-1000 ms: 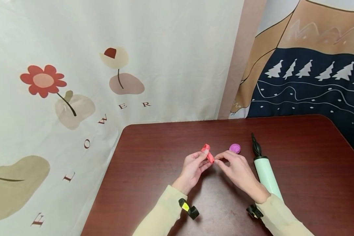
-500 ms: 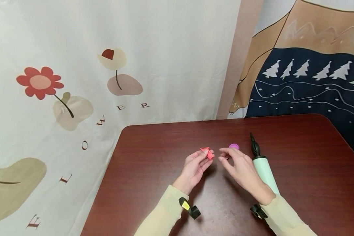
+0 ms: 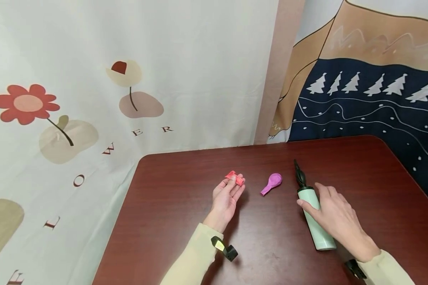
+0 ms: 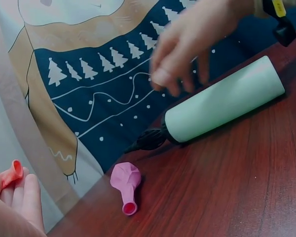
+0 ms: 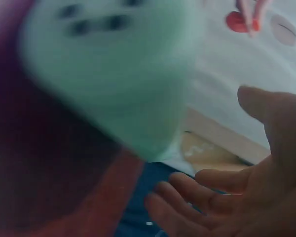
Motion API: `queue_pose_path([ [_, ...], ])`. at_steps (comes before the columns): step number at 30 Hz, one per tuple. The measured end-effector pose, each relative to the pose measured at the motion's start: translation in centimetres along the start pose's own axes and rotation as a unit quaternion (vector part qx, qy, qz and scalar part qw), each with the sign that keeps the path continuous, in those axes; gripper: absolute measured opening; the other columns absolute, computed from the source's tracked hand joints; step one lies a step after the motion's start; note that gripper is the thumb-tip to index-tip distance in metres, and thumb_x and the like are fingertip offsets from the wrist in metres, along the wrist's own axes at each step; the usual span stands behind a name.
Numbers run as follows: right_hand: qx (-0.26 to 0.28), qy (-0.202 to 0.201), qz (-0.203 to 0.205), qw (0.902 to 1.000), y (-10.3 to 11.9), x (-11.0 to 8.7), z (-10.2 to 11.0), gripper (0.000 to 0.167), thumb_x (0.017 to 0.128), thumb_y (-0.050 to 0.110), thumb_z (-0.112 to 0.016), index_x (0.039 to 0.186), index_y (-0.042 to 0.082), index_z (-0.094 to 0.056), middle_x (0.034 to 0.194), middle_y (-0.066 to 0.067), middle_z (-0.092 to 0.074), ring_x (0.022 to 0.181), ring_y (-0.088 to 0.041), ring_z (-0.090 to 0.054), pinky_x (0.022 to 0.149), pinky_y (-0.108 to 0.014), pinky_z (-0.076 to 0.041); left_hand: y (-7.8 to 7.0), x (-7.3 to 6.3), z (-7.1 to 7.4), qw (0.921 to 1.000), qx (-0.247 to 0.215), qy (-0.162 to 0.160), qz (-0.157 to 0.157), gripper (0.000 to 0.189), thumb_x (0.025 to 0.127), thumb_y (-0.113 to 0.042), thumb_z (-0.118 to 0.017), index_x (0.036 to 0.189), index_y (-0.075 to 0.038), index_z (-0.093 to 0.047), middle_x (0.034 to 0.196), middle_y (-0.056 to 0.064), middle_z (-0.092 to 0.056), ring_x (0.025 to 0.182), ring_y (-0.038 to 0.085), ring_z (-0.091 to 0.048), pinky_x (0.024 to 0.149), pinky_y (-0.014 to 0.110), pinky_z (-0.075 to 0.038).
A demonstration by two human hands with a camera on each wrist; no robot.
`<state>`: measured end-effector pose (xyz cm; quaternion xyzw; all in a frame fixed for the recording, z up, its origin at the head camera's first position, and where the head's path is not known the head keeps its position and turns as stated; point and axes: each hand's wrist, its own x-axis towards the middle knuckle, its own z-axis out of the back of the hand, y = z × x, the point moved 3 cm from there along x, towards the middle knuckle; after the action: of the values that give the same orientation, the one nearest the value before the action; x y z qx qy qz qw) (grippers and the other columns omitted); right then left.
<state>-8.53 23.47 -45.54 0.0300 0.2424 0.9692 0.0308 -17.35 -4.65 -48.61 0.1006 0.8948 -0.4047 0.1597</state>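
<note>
A small red balloon (image 3: 235, 177) is pinched between thumb and fingers of my left hand (image 3: 225, 200), held up over the table; its open neck end shows in the left wrist view. My right hand (image 3: 337, 215) hovers with spread, loosely bent fingers over the mint-green balloon pump (image 3: 317, 223), holding nothing. That pump lies on the table with its black nozzle pointing to the far side. In the right wrist view the pump's body (image 5: 113, 64) is blurred and close, apart from the fingers. Between the hands a deflated purple balloon (image 3: 272, 183) lies flat.
The dark red-brown wooden table (image 3: 185, 221) reaches back to a white curtain (image 3: 199, 71) printed with flowers and letters. At the right hangs a navy cloth (image 3: 371, 103) with white trees. A black wrist camera (image 3: 230, 252) sits on the left sleeve.
My right hand has left the red balloon and moved right, over the pump. The left hand keeps holding the red balloon. The purple balloon is now fully uncovered.
</note>
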Motion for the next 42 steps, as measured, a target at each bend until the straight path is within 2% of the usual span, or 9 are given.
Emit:
queue_pose_path([
  [3,-0.014,0.047,-0.021,0.9986,-0.8,0.0,-0.9,0.106,0.088,0.075,-0.063,0.141,-0.016,-0.043,0.121,-0.037,-0.055,0.092,-0.046,-0.06,0.071,-0.061,-0.052,-0.3,0.1,0.2,0.9999,-0.003,-0.01,-0.005,0.043,0.103,-0.007,-0.064,0.139,0.011,-0.048,0.123,0.021,-0.071,0.109,0.027,-0.073,0.102,0.043,-0.051],
  [6,-0.022,0.083,-0.034,0.9957,-1.3,0.1,-1.6,0.112,0.084,0.076,-0.066,0.137,-0.019,-0.042,0.113,-0.034,-0.057,0.082,-0.037,-0.06,0.066,-0.055,-0.053,-0.5,0.2,0.4,0.9998,-0.008,-0.016,-0.009,0.044,0.103,-0.007,-0.064,0.14,0.011,-0.048,0.126,0.022,-0.07,0.11,0.027,-0.072,0.104,0.044,-0.049],
  [9,-0.027,0.11,-0.033,0.993,-1.7,0.4,-2.1,0.106,0.085,0.067,-0.072,0.133,-0.022,-0.042,0.104,-0.031,-0.059,0.077,-0.033,-0.058,0.063,-0.051,-0.052,-0.6,0.2,0.5,0.9997,-0.012,-0.019,-0.014,0.042,0.103,-0.007,-0.063,0.139,0.011,-0.048,0.127,0.023,-0.069,0.106,0.025,-0.074,0.107,0.046,-0.046],
  [11,-0.019,0.117,-0.029,0.9925,-2.0,0.5,-2.2,0.091,0.087,0.053,-0.075,0.13,-0.021,-0.044,0.096,-0.025,-0.06,0.074,-0.03,-0.057,0.061,-0.047,-0.051,-0.8,0.2,0.6,0.9995,-0.014,-0.022,-0.016,0.04,0.103,-0.008,-0.063,0.137,0.009,-0.051,0.127,0.023,-0.069,0.105,0.023,-0.074,0.107,0.046,-0.046],
  [15,0.012,0.116,-0.023,0.9929,-2.6,0.6,-1.9,0.067,0.088,0.031,-0.071,0.129,-0.016,-0.048,0.092,-0.017,-0.061,0.07,-0.024,-0.056,0.056,-0.039,-0.047,-0.8,0.4,0.8,0.9994,-0.016,-0.025,-0.018,0.039,0.103,-0.008,-0.064,0.135,0.009,-0.052,0.125,0.021,-0.07,0.108,0.025,-0.073,0.105,0.044,-0.048],
  [19,0.04,0.097,-0.014,0.9944,-2.6,0.5,-1.4,0.072,0.088,0.028,-0.071,0.141,-0.012,-0.043,0.113,-0.024,-0.06,0.08,-0.028,-0.058,0.058,-0.039,-0.047,-0.9,0.5,0.9,0.9992,-0.019,-0.028,-0.019,0.043,0.103,-0.008,-0.064,0.139,0.01,-0.049,0.122,0.019,-0.072,0.11,0.027,-0.072,0.101,0.04,-0.052],
  [23,0.068,0.075,0.012,0.9948,-1.7,0.1,-0.8,0.076,0.087,0.026,-0.074,0.147,-0.007,-0.041,0.122,-0.024,-0.059,0.088,-0.03,-0.059,0.063,-0.041,-0.047,-1.1,0.6,1.0,0.9991,-0.023,-0.032,-0.016,0.045,0.104,-0.008,-0.063,0.141,0.011,-0.047,0.133,0.025,-0.065,0.106,0.024,-0.074,0.1,0.039,-0.053],
  [32,0.116,0.101,0.055,0.9866,1.4,-0.9,-0.8,0.074,0.093,0.046,-0.076,0.144,0.003,-0.046,0.108,-0.01,-0.066,0.081,-0.018,-0.059,0.061,-0.035,-0.047,-1.6,0.5,1.1,0.9985,-0.04,-0.034,-0.013,0.041,0.103,-0.007,-0.062,0.139,0.01,-0.05,0.139,0.026,-0.06,0.115,0.028,-0.071,0.104,0.042,-0.049],
  [42,0.113,0.117,0.102,0.9813,3.4,-1.3,-1.8,0.064,0.088,0.045,-0.081,0.138,0.014,-0.057,0.102,0.003,-0.064,0.08,-0.012,-0.055,0.062,-0.031,-0.045,-2.1,0.5,1.1,0.9985,-0.04,-0.031,-0.019,0.031,0.104,-0.007,-0.063,0.131,0.006,-0.056,0.139,0.028,-0.059,0.112,0.027,-0.071,0.1,0.039,-0.053],
])
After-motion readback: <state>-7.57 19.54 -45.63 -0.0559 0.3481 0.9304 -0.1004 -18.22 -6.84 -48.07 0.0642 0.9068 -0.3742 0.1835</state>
